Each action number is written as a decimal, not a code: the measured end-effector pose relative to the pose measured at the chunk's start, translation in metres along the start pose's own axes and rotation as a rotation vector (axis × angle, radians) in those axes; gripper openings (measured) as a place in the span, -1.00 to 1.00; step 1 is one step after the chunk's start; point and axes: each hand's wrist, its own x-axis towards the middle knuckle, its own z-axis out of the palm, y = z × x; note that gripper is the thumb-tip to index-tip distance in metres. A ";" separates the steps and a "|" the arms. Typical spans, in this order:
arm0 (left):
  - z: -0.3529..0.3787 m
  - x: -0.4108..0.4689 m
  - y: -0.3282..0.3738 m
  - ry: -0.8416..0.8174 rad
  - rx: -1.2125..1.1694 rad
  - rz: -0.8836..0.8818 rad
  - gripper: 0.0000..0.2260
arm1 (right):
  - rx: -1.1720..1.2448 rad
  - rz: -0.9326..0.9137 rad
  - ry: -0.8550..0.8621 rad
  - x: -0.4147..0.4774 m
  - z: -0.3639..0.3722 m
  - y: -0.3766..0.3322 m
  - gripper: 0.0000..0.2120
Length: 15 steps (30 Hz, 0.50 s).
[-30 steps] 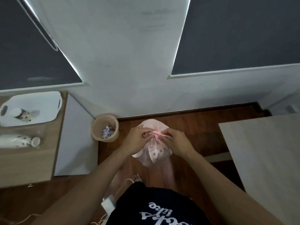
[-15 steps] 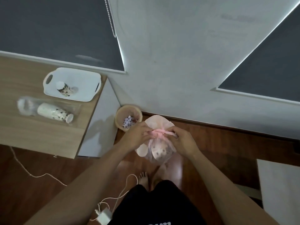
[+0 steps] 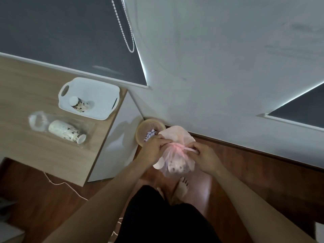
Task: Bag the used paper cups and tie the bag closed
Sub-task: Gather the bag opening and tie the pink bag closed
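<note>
I see dark brown wooden floor (image 3: 245,172) below and a pale wood-grain table top (image 3: 26,95) at left, against the wall.

On the table, a white rectangular plastic tray with cut-out handles (image 3: 103,95) holds one spotted white paper cup (image 3: 78,104) lying on its side. Just beside the tray lies a clear plastic bag (image 3: 40,120) with a stack of spotted paper cups (image 3: 64,132) inside, also on its side.

A translucent pink plastic bag (image 3: 175,135) hangs in mid-air in front of the person, over the floor. In my view its upper edge overlaps a round tan waste bin (image 3: 142,132) standing in the corner by the table leg. Spotted cups (image 3: 177,166) show through the bag's lower part. The neck is gathered tight.

The left hand (image 3: 154,149) has its fingers curled and pressed together, pinching the gathered neck from the left. The right hand (image 3: 205,157) pinches a twisted pink strand of the bag between thumb and fingers.

A thin white cord (image 3: 64,184) trails across the floor.
</note>
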 end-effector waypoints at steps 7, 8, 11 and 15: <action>0.045 0.071 -0.063 -0.019 -0.042 -0.102 -0.83 | -0.097 0.144 -0.077 0.091 0.009 0.048 -0.82; 0.057 0.078 -0.080 -0.049 -0.056 -0.125 -0.83 | -0.102 0.182 -0.094 0.104 0.016 0.062 -0.82; 0.099 0.096 -0.133 -0.104 -0.089 -0.182 -0.79 | -0.051 0.293 -0.106 0.137 0.045 0.106 -0.86; 0.154 0.114 -0.193 -0.152 -0.104 -0.226 -0.70 | 0.031 0.433 -0.092 0.173 0.092 0.163 -0.93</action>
